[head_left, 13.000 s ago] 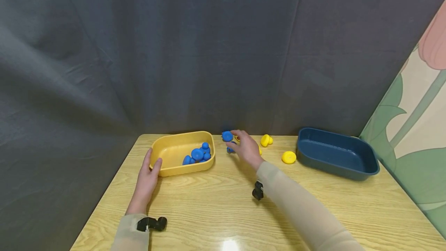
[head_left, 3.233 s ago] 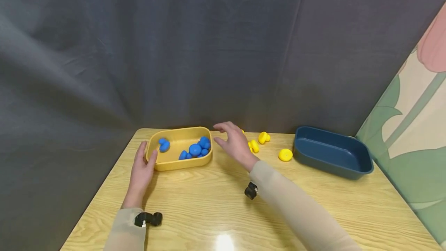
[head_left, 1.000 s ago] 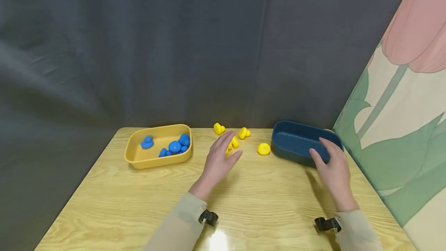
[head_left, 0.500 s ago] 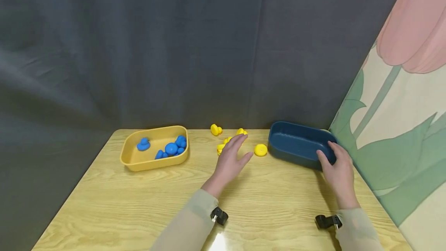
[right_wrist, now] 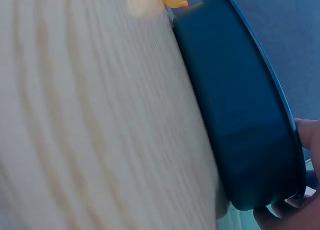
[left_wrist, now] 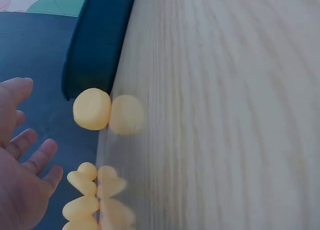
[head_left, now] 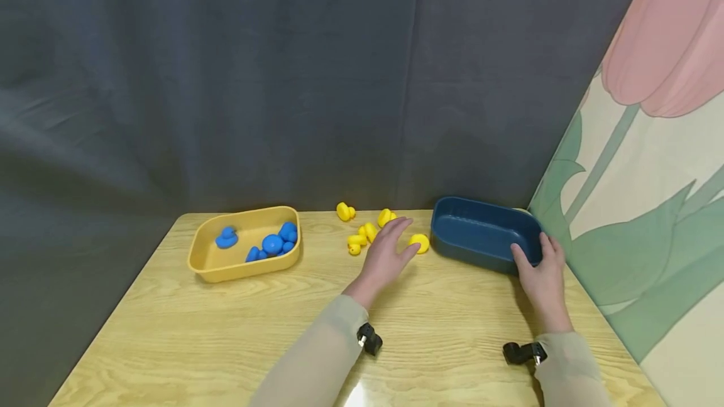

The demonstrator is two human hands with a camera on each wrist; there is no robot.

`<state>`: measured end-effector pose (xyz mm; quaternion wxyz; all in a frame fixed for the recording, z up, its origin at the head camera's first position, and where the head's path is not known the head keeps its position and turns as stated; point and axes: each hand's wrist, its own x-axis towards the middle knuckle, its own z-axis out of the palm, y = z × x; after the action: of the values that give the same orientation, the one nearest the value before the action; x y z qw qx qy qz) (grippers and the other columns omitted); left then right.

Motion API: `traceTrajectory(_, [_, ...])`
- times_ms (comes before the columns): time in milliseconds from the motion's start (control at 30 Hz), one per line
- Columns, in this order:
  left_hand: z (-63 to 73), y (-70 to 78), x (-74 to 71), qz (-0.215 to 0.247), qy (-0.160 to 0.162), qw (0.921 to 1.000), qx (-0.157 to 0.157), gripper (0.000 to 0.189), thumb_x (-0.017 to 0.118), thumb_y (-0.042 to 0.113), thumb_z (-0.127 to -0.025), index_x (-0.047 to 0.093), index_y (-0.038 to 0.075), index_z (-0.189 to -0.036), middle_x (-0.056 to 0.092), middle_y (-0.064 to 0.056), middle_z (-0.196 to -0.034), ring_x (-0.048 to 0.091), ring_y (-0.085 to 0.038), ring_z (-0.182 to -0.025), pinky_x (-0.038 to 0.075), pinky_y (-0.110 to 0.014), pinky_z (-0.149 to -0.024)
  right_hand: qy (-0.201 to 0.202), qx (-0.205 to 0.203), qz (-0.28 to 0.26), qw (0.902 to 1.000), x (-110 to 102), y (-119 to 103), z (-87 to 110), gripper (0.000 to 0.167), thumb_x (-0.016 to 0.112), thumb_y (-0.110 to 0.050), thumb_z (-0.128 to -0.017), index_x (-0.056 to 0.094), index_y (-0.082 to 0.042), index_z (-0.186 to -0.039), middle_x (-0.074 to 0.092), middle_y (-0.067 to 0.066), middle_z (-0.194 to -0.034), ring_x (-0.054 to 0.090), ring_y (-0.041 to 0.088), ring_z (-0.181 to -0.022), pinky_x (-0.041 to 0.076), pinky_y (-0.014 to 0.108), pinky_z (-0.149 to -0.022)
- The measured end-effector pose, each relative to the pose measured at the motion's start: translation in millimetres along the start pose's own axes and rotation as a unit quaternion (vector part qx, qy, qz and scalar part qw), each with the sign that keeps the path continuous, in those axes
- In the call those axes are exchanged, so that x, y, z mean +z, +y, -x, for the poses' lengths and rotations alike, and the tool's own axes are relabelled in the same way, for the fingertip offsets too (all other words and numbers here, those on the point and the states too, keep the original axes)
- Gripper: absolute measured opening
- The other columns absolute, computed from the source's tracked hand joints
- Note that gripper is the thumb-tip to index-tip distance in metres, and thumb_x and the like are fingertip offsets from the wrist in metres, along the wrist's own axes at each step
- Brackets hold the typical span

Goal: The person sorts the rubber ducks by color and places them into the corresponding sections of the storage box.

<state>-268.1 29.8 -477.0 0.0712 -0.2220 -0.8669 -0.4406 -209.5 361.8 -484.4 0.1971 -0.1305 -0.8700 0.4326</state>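
Observation:
My left hand [head_left: 383,262] hovers over the table with its fingers spread and nothing in them. Just right of its thumb lies a yellow rubber duck [head_left: 419,243], its flat base showing. More yellow ducks [head_left: 356,240] lie just left of and behind that hand; in the left wrist view several ducks [left_wrist: 81,207] sit below the fingers. At the right end of a dark blue bin [head_left: 472,256], my right hand [head_left: 543,281] holds the corner. The right wrist view shows the thumb at the bin's rim [right_wrist: 280,90] and fingers curled round its end.
A yellow bin [head_left: 243,271] stands at the left with several blue ducks [head_left: 273,244] inside. One blue duck [head_left: 227,237] sits apart at its left end. A dark curtain [head_left: 283,80] hangs behind the table [head_left: 226,344]; a flower-patterned panel [head_left: 650,237] borders the right.
Earlier my left hand held the yellow bin while my right hand moved blue ducks into it. Both hands have since shifted right, the right one closing on the blue bin. The head view has turned right.

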Motion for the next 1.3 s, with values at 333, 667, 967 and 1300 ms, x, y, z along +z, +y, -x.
traceTrajectory(333, [-9.6,-4.1,16.5,-0.037,-0.02,0.9987,-0.03,0.059,0.075,0.029,-0.109,0.056,0.012,-0.163,0.055,-0.006,-0.164,0.053,-0.027,-0.15,0.043,-0.043,-0.125,-0.055,0.038,-0.05,0.9965,4.8,9.8,1.2,0.093,0.052,-0.048,-0.116,-0.004,-0.004,-0.176,-0.003,0.025,-0.182,-0.002,0.045,-0.168,0.005,0.062,-0.135])
traceTrajectory(667, [-20.3,-6.3,33.1,-0.11,-0.023,0.9905,-0.078,0.054,0.077,0.031,-0.107,0.063,0.013,-0.157,0.068,-0.007,-0.15,0.065,-0.032,-0.134,0.05,-0.047,-0.116,-0.056,0.06,-0.109,0.9907,7.1,16.6,6.0,0.096,0.054,-0.053,-0.114,-0.011,-0.022,-0.177,-0.009,0.008,-0.184,-0.008,0.034,-0.169,0.001,0.058,-0.135])
traceTrajectory(967, [-20.5,-7.2,38.5,-0.146,0.013,0.9867,-0.071,0.041,0.082,0.029,-0.104,0.074,0.016,-0.142,0.079,-0.003,-0.13,0.072,-0.029,-0.114,0.054,-0.048,-0.103,-0.053,0.07,-0.107,0.9904,7.8,20.9,7.7,0.096,0.057,-0.05,-0.114,-0.01,-0.023,-0.178,-0.008,0.007,-0.184,-0.007,0.033,-0.169,0.002,0.058,-0.135])
traceTrajectory(1300, [-20.3,-8.2,34.5,-0.127,0.035,0.9886,-0.073,0.029,0.086,0.026,-0.1,0.079,0.015,-0.127,0.082,-0.001,-0.11,0.075,-0.023,-0.102,0.053,-0.044,-0.098,-0.049,0.065,-0.121,0.9894,7.6,17.1,9.3,0.098,0.059,-0.053,-0.113,-0.008,-0.024,-0.178,-0.008,0.003,-0.184,-0.008,0.03,-0.169,0.001,0.056,-0.136])
